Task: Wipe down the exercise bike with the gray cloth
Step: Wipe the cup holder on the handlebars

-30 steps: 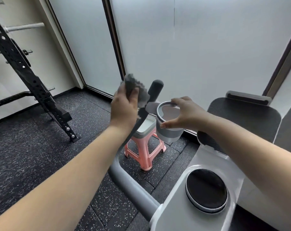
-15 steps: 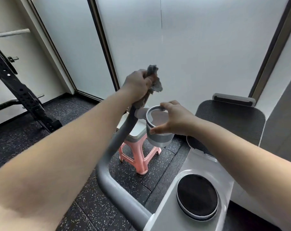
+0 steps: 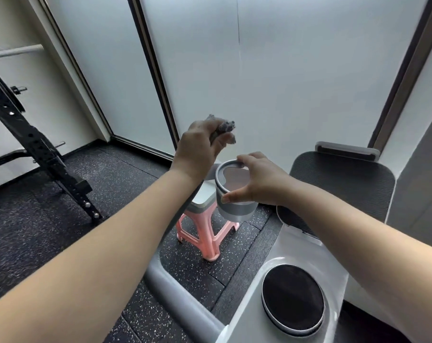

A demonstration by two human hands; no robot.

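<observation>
Left fingers: I see them curled tight around the gray cloth, which bunches out above the knuckles; the fist seems to wrap the handlebar tip too, though the grip itself is hidden.
Right fingers: spread over the rim of the gray cup holder, thumb pressed on its near wall, a loose clasp that steadies rather than lifts.
Left hand: raised at the top of the gray handlebar, which curves down to the white bike body.
Right hand: just beside the left, holding the holder.
Bike parts nearby: black round knob on the body, dark mesh seat back beyond.
Behind: pink stool on the speckled floor, black rack well apart.
Risk, as I judge it: with so little cloth showing, bare skin may rub the bar instead; leaning on the holder could twist its mount; a slack grip could drop the cloth to the floor.
</observation>
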